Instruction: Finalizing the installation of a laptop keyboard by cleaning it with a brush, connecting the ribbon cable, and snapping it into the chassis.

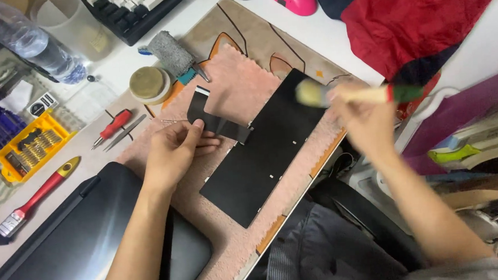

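A flat black panel (pixel 262 156) is laid on a pink cloth (pixel 239 82) spread over the tabletop (pixel 323 32), a soft bed that seems meant to spare the panel from scratches. A black ribbon strip (pixel 215 118), joined to the panel's far left edge, is pinched between the thumb and fingers of the left hand (pixel 174 151) and lifted clear, apparently so that the surface beneath is left open. A pale-bristled brush (pixel 348 95) with a wooden handle and a red and green end is gripped by the closed right hand (pixel 367 120); the bristles are held just over the panel's far corner and are blurred, which suggests sweeping. To the left of the cloth, a red-handled screwdriver (pixel 111 126) and tweezers (pixel 126 131) are set within reach, with a yellow tray of bits (pixel 30 146) beyond them and a second, red-handled brush (pixel 31 202) nearer. A small roller (pixel 173 54) and a round tin (pixel 148 84) are placed at the cloth's far edge. A dark laptop (pixel 64 252) is parked near left, and a water bottle (pixel 26 38) at far left.
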